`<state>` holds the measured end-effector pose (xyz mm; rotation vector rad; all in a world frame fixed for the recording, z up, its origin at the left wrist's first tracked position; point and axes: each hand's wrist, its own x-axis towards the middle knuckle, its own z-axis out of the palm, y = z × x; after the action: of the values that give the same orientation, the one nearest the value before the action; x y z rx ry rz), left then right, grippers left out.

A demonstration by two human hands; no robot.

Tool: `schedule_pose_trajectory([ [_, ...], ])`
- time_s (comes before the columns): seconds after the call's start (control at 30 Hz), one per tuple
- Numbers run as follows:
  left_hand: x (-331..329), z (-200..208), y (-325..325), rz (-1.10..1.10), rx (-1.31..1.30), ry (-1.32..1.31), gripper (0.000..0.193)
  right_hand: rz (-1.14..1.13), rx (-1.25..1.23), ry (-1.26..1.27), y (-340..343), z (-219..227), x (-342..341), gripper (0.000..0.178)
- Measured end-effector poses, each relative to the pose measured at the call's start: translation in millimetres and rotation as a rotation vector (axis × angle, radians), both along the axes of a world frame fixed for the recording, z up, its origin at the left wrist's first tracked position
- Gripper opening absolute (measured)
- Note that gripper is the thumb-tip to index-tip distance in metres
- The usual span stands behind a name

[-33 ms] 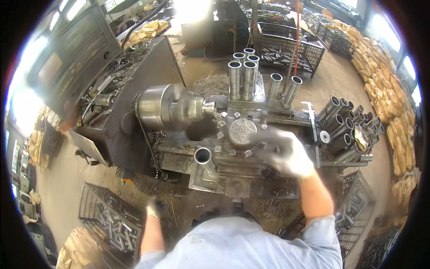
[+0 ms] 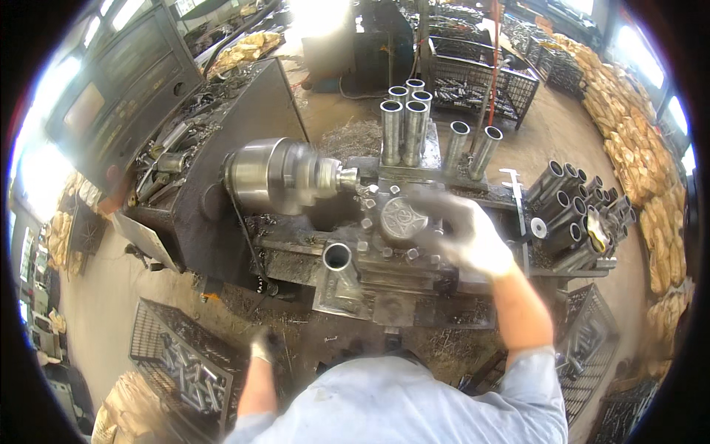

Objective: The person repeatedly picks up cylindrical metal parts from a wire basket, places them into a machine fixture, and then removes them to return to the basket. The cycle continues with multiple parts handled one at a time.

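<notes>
A round-topped tool post (image 2: pixel 404 220) is seen near the middle, with small square bolts (image 2: pixel 367 223) set around it. To its left is a big steel lathe chuck (image 2: pixel 255 175), and a short shiny metal piece (image 2: pixel 348 176) is held in it, pointed toward the post. The front of the chuck looks smeared, so it may be spinning.

The two hands are held well apart. The right hand (image 2: pixel 477 235), in a white glove, is placed at the right side of the tool post. Its fingers look bent, but they are blurred, so it cannot be told if anything is gripped. The left hand (image 2: pixel 262 345) is hung low, near a wire basket (image 2: pixel 143 331) of small metal parts. Its grip cannot be told either.

For good work here, any push or turn at the post is best made slowly and smoothly. The fingers should be held on the far side of the post, away from the chuck. The left hand seems safe down low, out of the way.

Care is needed with the lone steel tube (image 2: pixel 345 279) in front, as it could be knocked over. The group of five tubes (image 2: pixel 392 140) behind the post could be bumped too. A caliper (image 2: pixel 515 194) is set to the right, beyond the right hand, and it should not be hit by the arm.
</notes>
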<state>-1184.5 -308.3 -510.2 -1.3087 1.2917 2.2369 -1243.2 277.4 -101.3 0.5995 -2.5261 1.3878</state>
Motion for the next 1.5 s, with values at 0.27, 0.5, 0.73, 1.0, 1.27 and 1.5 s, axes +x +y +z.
schedule_pose_trajectory([
  [0.27, 109, -58, 59, -0.396, -0.413, -0.053, 0.026, 0.062, 0.727, -0.694, -65, -38, -222, 0.062],
  [0.5, 169, -69, 11, -1.538, -1.301, -0.045, 0.040, -0.158, 0.030, -0.917, -49, -62, -234, 0.036],
  [0.73, 179, -125, -27, -1.536, -1.290, -0.060, 0.030, -0.545, -0.111, 0.800, -59, 27, -222, 0.030],
  [1.0, 87, -52, 39, -0.412, -0.430, -0.004, 0.026, -0.005, 0.642, -0.184, -44, -16, -261, 0.059],
  [1.27, 88, -58, 43, -0.454, -0.418, -0.118, 0.032, 0.247, 1.066, -0.464, -93, -77, -285, 0.061],
  [1.5, 72, 13, 76, -0.543, -1.024, 0.172, 0.033, 0.402, 0.814, -0.968, -61, -102, -324, 0.041],
])
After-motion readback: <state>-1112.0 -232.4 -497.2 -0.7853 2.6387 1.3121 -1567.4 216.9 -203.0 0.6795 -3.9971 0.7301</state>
